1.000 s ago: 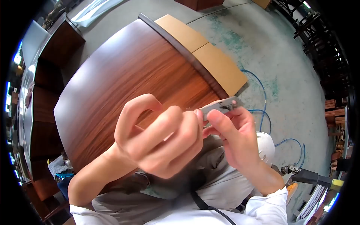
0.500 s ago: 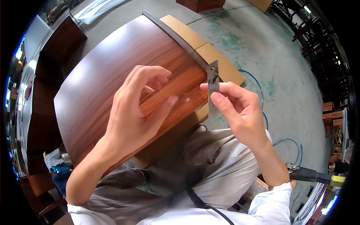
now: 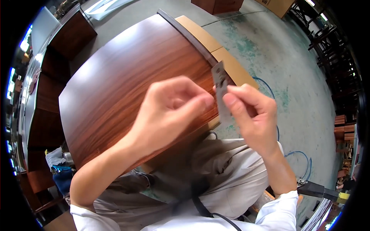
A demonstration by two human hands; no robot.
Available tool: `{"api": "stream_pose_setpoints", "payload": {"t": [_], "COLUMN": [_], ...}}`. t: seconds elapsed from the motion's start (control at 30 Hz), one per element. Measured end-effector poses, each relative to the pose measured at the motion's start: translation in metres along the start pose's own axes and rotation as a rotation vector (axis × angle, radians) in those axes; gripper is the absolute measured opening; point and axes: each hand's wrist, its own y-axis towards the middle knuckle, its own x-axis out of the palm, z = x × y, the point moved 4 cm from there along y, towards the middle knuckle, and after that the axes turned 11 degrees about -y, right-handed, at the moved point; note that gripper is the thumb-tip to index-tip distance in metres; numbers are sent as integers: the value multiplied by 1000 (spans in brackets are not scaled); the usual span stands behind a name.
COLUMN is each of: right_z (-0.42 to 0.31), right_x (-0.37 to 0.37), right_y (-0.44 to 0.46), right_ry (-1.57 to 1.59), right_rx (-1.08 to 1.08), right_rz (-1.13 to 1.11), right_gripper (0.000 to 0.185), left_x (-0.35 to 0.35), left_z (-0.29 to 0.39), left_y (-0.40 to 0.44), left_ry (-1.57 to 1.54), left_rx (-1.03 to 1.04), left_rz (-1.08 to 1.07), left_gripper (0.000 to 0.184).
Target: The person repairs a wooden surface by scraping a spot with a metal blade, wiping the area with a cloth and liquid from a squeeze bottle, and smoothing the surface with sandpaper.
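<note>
Blue hose [image 3: 299,151] on green-stained grey floor [image 3: 293,111], reddish-brown box [image 3: 219,6] at top, stacked brown boards [image 3: 340,131] far right

no lettering can be read.

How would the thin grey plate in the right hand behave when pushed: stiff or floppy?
The thin grey plate is probably stiff, as its upper part extends straight beyond the pinch of the right hand. It may be light, being so thin. Its flat shape suggests sliding, not rolling.
</note>
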Motion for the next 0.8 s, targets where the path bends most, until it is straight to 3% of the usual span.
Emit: {"api": "stream_pose_setpoints", "payload": {"t": [0.03,0.13,0.23,0.27,0.33,0.47,0.57,0.7,0.8], "right_z": [5,20,29,28,22,5,0,-1,-4], "right_x": [-4,-17,-18,-17,-14,-20,-20,-2,9], "right_y": [3,12,15,14,13,12,13,10,7], "right_ry": [24,200,363,318,225,-181,-422,-556,-621], "right_rx": [48,193,280,252,193,-34,-178,-379,-470], "right_rz": [26,-31,-121,-93,-39,31,68,57,3], "right_gripper": [21,23,23,25,29,21,15,14,18], "left_x": [-6,-47,-33,-30,-13,-7,-10,-19,-8], "left_z": [5,15,8,4,-6,-8,-3,12,17], "left_y": [2,18,10,5,-12,-28,-35,-33,-20], "left_ry": [86,597,761,987,1101,1123,1046,965,965], "left_rx": [96,19,598,635,631,574,646,894,778], "left_rz": [55,203,132,-51,-184,-250,-283,-41,43], "left_gripper": [16,17,22,40,48,51,40,28,35]}}
